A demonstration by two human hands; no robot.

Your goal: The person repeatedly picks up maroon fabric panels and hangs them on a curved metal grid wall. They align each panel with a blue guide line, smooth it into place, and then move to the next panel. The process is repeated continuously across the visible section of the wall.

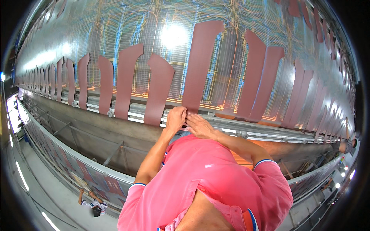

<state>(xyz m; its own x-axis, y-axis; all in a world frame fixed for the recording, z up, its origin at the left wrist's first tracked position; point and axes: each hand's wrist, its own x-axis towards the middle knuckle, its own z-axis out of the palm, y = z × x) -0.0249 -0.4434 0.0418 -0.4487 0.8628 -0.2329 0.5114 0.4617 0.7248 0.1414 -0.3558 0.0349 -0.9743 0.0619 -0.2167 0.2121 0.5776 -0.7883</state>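
Note:
A long maroon-brown cut fabric piece point(202, 63) lies flat on the long shiny table point(162, 23), its lower end reaching the near edge in front of me. At that lower end my left hand point(176, 118) is closed, fingers curled and pinching the left corner. Beside it, my right hand point(200, 126) lies with its fingers stretched out, their tips at the piece's near edge, close to the left hand. A shorter brown piece point(158, 88) hangs a little over the table edge to the left of my hands. To the right lie two neighbouring brown pieces point(252, 77).
More brown pieces point(129, 81) run in a row along the near edge on both sides. A metal rail point(231, 125) follows that edge. Behind me a parallel table point(111, 184) carries similar pieces, with another person point(95, 206) beside it. Someone else point(348, 142) stands far right.

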